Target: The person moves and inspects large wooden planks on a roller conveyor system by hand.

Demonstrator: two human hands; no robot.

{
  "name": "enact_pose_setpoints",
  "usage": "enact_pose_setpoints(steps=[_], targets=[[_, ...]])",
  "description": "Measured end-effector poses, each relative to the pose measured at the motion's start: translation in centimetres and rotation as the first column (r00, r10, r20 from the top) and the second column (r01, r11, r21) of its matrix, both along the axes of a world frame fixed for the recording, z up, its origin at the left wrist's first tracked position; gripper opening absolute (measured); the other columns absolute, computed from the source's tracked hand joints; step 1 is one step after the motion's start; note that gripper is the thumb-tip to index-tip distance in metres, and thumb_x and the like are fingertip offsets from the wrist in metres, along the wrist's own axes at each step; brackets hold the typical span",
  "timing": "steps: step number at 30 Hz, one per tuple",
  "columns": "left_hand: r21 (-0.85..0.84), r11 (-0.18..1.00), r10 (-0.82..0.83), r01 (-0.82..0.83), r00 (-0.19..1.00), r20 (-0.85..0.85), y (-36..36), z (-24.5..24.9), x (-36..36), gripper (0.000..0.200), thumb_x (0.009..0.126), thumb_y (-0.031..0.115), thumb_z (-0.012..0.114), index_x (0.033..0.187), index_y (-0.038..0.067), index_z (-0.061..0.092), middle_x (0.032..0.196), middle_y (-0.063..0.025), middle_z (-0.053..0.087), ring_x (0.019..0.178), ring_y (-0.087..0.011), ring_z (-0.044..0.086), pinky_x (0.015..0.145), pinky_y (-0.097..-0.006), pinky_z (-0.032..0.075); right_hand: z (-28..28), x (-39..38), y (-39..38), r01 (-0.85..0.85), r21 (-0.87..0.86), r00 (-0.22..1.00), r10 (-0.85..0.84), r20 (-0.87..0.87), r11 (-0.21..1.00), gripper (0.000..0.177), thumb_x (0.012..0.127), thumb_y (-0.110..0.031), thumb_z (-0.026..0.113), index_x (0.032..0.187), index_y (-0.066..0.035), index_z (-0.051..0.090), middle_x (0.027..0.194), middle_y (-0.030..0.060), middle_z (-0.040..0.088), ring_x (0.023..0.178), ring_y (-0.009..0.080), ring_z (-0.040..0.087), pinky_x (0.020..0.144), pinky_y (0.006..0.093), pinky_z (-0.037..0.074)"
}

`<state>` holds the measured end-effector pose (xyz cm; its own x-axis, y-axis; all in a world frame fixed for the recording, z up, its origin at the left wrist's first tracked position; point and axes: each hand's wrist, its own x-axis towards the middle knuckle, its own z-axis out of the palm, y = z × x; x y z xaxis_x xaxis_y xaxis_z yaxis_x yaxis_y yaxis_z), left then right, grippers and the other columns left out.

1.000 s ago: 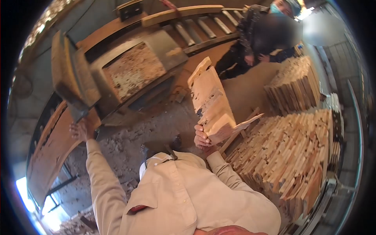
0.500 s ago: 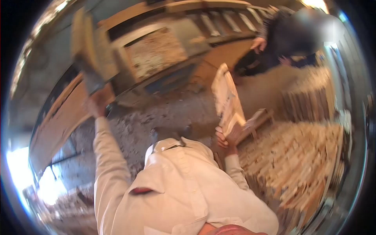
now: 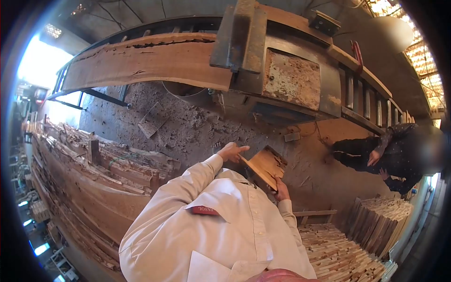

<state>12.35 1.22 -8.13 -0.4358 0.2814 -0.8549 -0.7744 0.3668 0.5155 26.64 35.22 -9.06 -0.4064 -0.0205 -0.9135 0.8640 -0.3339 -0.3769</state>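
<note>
Fingers (image 3: 279, 182) of the right hand (image 3: 282, 190) are clamped on the lower edge of a bundle of boards (image 3: 267, 164), held in front of the person's chest. The left hand (image 3: 231, 152) lies at the bundle's upper end with its forefinger stretched out along the top. Whether that hand grips or only rests cannot be told.

Surroundings: a saw machine (image 3: 286, 80) with a rusted panel stands beyond the bundle. A long rough plank (image 3: 141, 63) lies on its bed and runs off to the left. A floor (image 3: 188, 127) covered in sawdust lies between the machine and the person, and a scrap board (image 3: 152, 120) lies flat on it. A deep pile of bark slabs (image 3: 94, 183) fills the person's left side, close against the left sleeve. To the right, stacked cut pieces (image 3: 347, 256) lie flat, and a second stack (image 3: 376, 223) stands on edge just behind them. A co-worker (image 3: 394, 152) in dark clothing bends forward on the far right, well apart from the bundle. Nothing stands between the hands and the bundle.

Position of the bundle: it is tilted, with its broad face turned up and toward the camera. The right fingers hold it from below at its near right corner. The left hand touches the opposite, upper left corner. The bundle is clear of the floor and of both stacks.
</note>
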Motion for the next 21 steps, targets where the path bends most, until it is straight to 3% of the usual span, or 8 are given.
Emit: enact_pose_setpoints(steps=[2,4,6,7,11,14,17,21], targets=[[0.225,0.969,0.145,-0.098,0.968,-0.203,-3.6,-3.6,2.1,0.062,0.093,0.047,0.072,0.119,-0.009,0.065,0.108,-0.0165,0.072,0.094,-0.0245,0.074,0.077,-0.037,0.061,0.2,-1.8,-2.4,-0.086,0.012,0.996,0.085,0.033,0.996,0.039,0.104,-0.043,0.059,0.113,-0.005,0.064,0.078,0.0097,0.07,0.057,0.0161,0.065,0.037,0.024,0.034],[0.313,0.735,0.635,-0.601,0.772,-0.008,-5.4,-3.3,3.0,0.055,0.096,0.041,0.072,0.119,-0.009,0.066,0.111,-0.018,0.072,0.095,-0.0246,0.074,0.079,-0.0375,0.062,-0.7,-3.3,-4.5,-0.105,-0.012,0.992,0.105,0.069,0.994,0.039,0.104,-0.045,0.059,0.114,-0.008,0.065,0.081,0.0081,0.07,0.061,0.0164,0.067,0.039,0.0242,0.035],[0.372,0.646,0.691,-0.666,0.718,0.084,-7.3,-4.1,3.8,0.049,0.097,0.037,0.071,0.12,-0.006,0.066,0.113,-0.0167,0.072,0.097,-0.0241,0.073,0.081,-0.0379,0.062,-2.2,-4.5,-6.0,-0.151,-0.106,0.987,0.155,0.032,0.983,0.04,0.103,-0.046,0.06,0.114,-0.009,0.065,0.083,0.0068,0.07,0.063,0.0166,0.067,0.04,0.0235,0.034],[0.396,0.596,0.715,-0.698,0.686,0.134,-7.9,-4.5,4.5,0.045,0.098,0.035,0.071,0.12,-0.004,0.066,0.114,-0.0161,0.072,0.098,-0.0239,0.073,0.082,-0.0381,0.061,-2.4,-5.1,-7.2,-0.203,-0.04,0.977,0.205,0.05,0.978,0.041,0.101,-0.05,0.061,0.115,-0.011,0.065,0.084,0.0047,0.069,0.063,0.0164,0.067,0.041,0.0233,0.033],[0.325,0.656,0.667,-0.681,0.725,0.172,-9.2,-2.8,6.3,0.051,0.098,0.043,0.069,0.126,0.001,0.063,0.121,-0.0137,0.07,0.113,-0.0261,0.068,0.094,-0.0457,0.059,-2.0,-7.6,-11.5,-0.262,-0.012,0.962,0.262,0.077,0.965,0.043,0.1,-0.051,0.062,0.115,-0.01,0.065,0.085,0.005,0.07,0.06,0.0155,0.065,0.04,0.0248,0.037],[0.273,0.604,0.634,-0.748,0.659,0.404,-10.2,-0.7,7.0,0.048,0.101,0.04,0.066,0.128,0.001,0.062,0.125,-0.0142,0.068,0.114,-0.0294,0.067,0.097,-0.0497,0.058,-3.0,-8.6,-13.0,-0.391,-0.041,0.917,0.392,0.067,0.92,0.043,0.1,-0.051,0.062,0.115,-0.011,0.065,0.086,0.0048,0.07,0.063,0.0155,0.066,0.043,0.0251,0.039],[0.377,0.504,0.688,-0.777,0.625,0.369,-10.0,-4.1,8.5,0.04,0.103,0.031,0.063,0.127,-0.001,0.061,0.128,-0.0167,0.065,0.113,-0.0333,0.067,0.1,-0.0514,0.058,-2.4,-9.6,-15.2,-0.468,0.053,0.881,0.462,0.101,0.882,0.046,0.099,-0.053,0.062,0.116,-0.01,0.065,0.088,0.0062,0.07,0.062,0.0164,0.066,0.042,0.0243,0.038],[0.271,0.368,0.79,-0.89,0.453,0.414,-11.3,-6.6,9.3,0.034,0.103,0.02,0.059,0.13,0.0,0.058,0.128,-0.0175,0.064,0.118,-0.036,0.064,0.095,-0.0533,0.061,-1.7,-10.8,-16.8,-0.389,0.006,0.919,0.388,0.063,0.921,0.051,0.1,-0.054,0.06,0.118,-0.006,0.063,0.097,0.0122,0.072,0.07,0.0207,0.071,0.048,0.0268,0.048]])
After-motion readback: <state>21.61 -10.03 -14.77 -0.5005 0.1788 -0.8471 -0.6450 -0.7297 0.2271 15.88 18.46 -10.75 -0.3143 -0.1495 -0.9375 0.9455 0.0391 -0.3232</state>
